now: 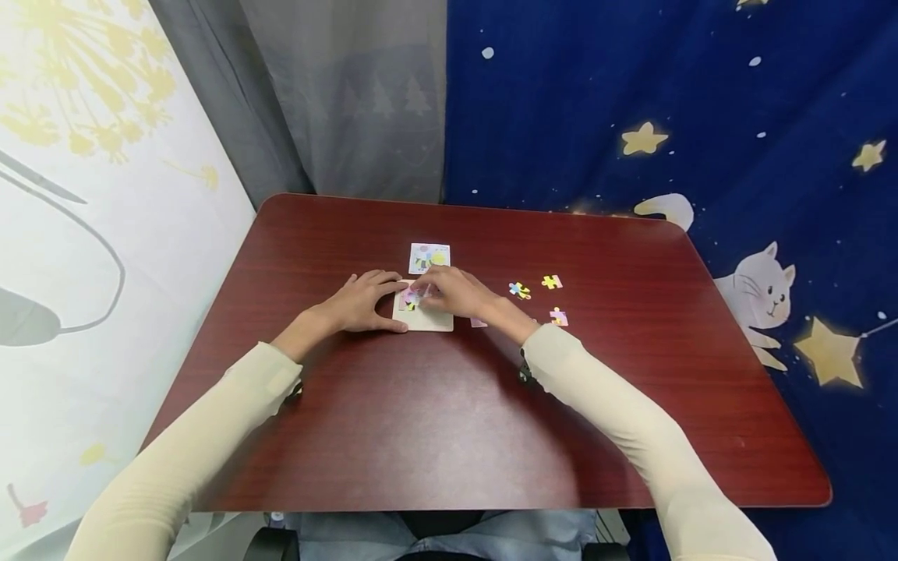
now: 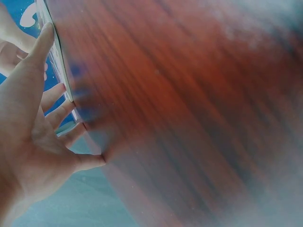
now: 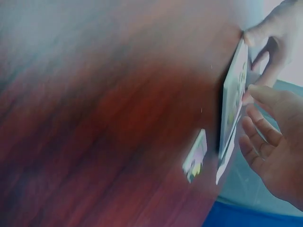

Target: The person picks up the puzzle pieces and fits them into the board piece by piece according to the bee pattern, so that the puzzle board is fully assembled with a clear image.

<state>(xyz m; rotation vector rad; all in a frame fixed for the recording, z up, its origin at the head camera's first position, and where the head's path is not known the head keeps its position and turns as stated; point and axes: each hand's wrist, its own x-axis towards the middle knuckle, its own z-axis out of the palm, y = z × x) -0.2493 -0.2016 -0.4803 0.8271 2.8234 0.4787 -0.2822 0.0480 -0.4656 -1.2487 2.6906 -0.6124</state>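
A small pale puzzle board lies on the table, a few colourful jigsaw pieces set in its upper left part. My left hand rests spread at the board's left side, thumb at the lower corner and index finger near the upper one. In the left wrist view the fingers of that hand look mostly straight. Over the board's upper part, my right hand pinches a jigsaw piece, mostly covered by its fingers. The right wrist view shows the right thumb at the board's face, the lower fingers loosely bent.
A printed picture card lies just beyond the board. Loose jigsaw pieces lie to the right: a blue and yellow piece, a yellow and pink piece, and a pink piece. Another piece sits beside the board under my right wrist.
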